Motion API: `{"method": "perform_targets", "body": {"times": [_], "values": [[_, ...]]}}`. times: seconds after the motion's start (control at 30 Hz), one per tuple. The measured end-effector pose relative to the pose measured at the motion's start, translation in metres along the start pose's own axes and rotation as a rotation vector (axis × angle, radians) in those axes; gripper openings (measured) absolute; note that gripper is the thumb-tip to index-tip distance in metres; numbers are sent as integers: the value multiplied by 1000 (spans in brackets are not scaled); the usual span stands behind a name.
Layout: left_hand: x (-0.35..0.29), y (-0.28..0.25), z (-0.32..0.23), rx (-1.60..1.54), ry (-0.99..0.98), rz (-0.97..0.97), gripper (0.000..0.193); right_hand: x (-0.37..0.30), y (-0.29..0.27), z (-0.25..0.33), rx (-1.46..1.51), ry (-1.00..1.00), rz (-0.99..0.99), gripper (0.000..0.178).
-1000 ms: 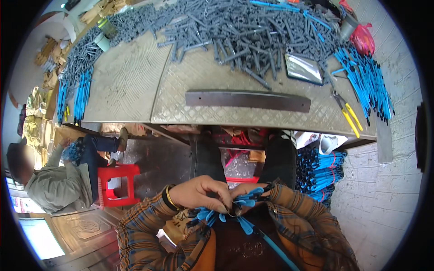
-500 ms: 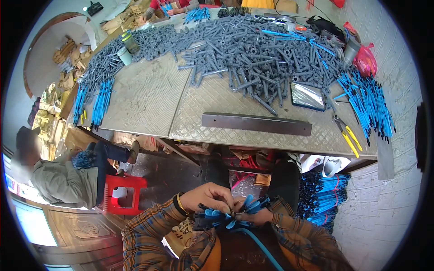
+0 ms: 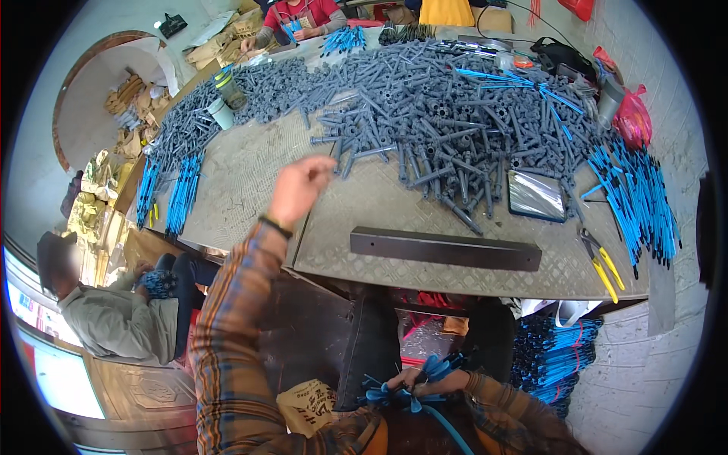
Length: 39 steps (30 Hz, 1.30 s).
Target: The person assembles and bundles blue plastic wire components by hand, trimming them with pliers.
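My left hand (image 3: 299, 191) reaches out over the table, just short of the near edge of a heap of grey plastic tubes (image 3: 455, 114). Its thumb and forefinger look slightly apart, with nothing visible in them; the fingers are a little blurred. Low over my lap, my right hand (image 3: 432, 384) is closed round a bundle of blue and black strips (image 3: 438, 367). Flat blue ends fan out on both sides of its fingers. From the bundle a longer blue strip (image 3: 447, 428) hangs down toward me. The palm side of this hand is hidden.
A dark metal bar (image 3: 446, 249) lies near the table's front edge, yellow-handled cutters (image 3: 601, 265) to its right. Blue sticks (image 3: 637, 201) are piled far right. A shiny-topped flat box (image 3: 536, 195) adjoins the heap. One person (image 3: 121, 318) sits at left, another (image 3: 299, 23) across the table.
My left hand has let go of the bundle and moved up and forward over the table. My right hand still holds the bundle. The view has shifted, so the table appears lower and farther right.
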State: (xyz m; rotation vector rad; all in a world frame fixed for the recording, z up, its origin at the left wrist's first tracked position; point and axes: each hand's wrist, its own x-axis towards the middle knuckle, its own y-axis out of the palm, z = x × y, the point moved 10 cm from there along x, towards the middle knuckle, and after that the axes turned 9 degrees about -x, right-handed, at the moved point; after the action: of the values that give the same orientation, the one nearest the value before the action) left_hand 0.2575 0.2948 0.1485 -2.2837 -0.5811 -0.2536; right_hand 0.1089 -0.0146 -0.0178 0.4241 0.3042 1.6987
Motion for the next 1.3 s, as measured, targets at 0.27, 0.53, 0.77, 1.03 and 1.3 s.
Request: {"method": "perform_targets", "body": {"times": [0.27,0.53,0.77,1.03,1.3], "values": [[41,37,12,644,490,83,27,-4,-22,-8,-13,135,-31,11],[-84,51,-94,-418,-149,359,20,1,-7,5,-99,-107,-37,32],[-224,126,-91,-887,-666,663,19,2,12,9,-171,85,-62,10],[-245,132,-122,-874,-331,781,20,-4,10,5,-219,188,-215,19],[-244,132,-122,-887,-255,811,19,-4,7,5,-147,74,-270,23]]}}
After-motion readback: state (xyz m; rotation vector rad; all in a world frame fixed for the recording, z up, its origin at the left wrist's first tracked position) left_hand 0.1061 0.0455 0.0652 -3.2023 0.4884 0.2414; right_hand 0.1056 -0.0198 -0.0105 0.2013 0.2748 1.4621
